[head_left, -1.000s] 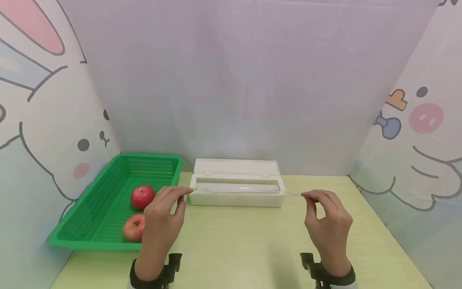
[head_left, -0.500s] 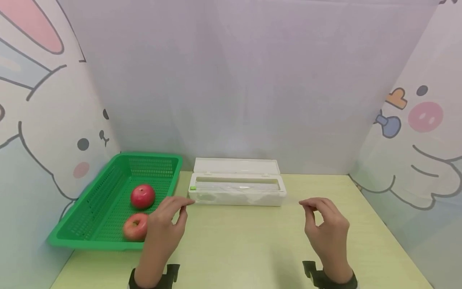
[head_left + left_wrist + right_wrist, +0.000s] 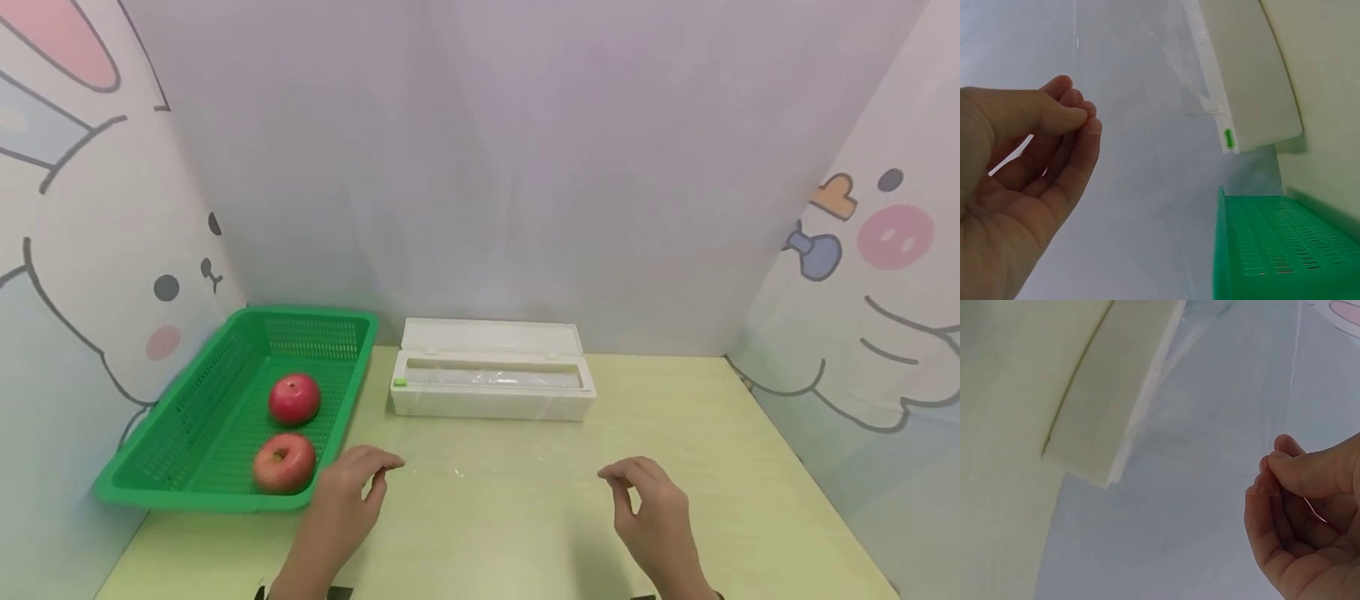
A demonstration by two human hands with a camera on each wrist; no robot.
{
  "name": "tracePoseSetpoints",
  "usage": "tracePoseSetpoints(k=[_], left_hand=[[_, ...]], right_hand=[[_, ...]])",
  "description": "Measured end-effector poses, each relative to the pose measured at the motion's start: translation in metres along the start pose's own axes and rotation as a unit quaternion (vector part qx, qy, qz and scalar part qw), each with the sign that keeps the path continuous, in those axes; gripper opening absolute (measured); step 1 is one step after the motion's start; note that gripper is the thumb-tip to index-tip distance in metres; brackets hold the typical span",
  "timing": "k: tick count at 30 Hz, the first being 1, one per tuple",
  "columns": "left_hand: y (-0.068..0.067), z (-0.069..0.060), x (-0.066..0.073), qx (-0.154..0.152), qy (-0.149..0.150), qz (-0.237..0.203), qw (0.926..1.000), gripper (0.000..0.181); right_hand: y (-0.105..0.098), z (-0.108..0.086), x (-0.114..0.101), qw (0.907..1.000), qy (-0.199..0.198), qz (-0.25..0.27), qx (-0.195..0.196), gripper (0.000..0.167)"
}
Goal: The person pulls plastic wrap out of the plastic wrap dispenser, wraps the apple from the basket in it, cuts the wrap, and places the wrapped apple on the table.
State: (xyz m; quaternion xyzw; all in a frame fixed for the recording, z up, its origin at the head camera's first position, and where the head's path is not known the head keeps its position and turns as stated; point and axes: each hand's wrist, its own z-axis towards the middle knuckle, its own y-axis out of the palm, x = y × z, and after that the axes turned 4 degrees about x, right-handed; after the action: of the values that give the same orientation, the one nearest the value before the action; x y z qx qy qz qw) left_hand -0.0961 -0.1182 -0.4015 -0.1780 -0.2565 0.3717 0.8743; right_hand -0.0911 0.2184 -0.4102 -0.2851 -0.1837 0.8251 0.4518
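Observation:
A clear sheet of plastic wrap stretches from a long white dispenser box toward me. My left hand pinches its near left corner between thumb and fingertips, and my right hand pinches the near right corner. Inside the box, whose lid stands raised at the back, lies the wrap roll. A small green slider sits at the box's left end. In the left wrist view the wrap's edge runs up from the left fingertips; the right wrist view shows it above the right fingertips.
A green plastic basket stands to the left, holding a red apple and a paler red apple. The left forearm passes close to its near right corner. Behind the yellow table hangs a pale curtain.
Both hands have moved toward me and down, drawing the wrap farther out of the box. The right hand has also come slightly inward. The head view has tilted a little.

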Motion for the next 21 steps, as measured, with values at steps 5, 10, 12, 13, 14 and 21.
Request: tracePoseSetpoints(k=[5,10,12,13,14,21], left_hand=[[0.003,-0.021,-0.004,-0.09,-0.024,-0.017,0.9955,0.036],[0.005,-0.038,-0.009,-0.16,-0.005,-0.064,0.9851,0.034],[0.006,-0.042,-0.011,-0.19,-0.007,-0.084,0.9781,0.033],[0.006,-0.044,-0.012,-0.208,-0.013,-0.092,0.9736,0.032],[0.007,-0.046,-0.012,-0.23,-0.023,-0.099,0.9679,0.03],[0.011,-0.059,-0.011,-0.309,-0.055,-0.109,0.9431,0.028]], right_hand=[[0.005,-0.021,0.005,0.9993,-0.022,0.014,-0.026,0.039],[0.009,-0.04,0.011,0.997,-0.05,0.033,-0.049,0.044],[0.012,-0.047,0.014,0.9956,-0.058,0.045,-0.058,0.045],[0.013,-0.05,0.016,0.9946,-0.065,0.051,-0.063,0.045],[0.015,-0.054,0.017,0.9934,-0.072,0.057,-0.07,0.044],[0.02,-0.073,0.024,0.9804,-0.051,0.071,-0.177,0.031]])
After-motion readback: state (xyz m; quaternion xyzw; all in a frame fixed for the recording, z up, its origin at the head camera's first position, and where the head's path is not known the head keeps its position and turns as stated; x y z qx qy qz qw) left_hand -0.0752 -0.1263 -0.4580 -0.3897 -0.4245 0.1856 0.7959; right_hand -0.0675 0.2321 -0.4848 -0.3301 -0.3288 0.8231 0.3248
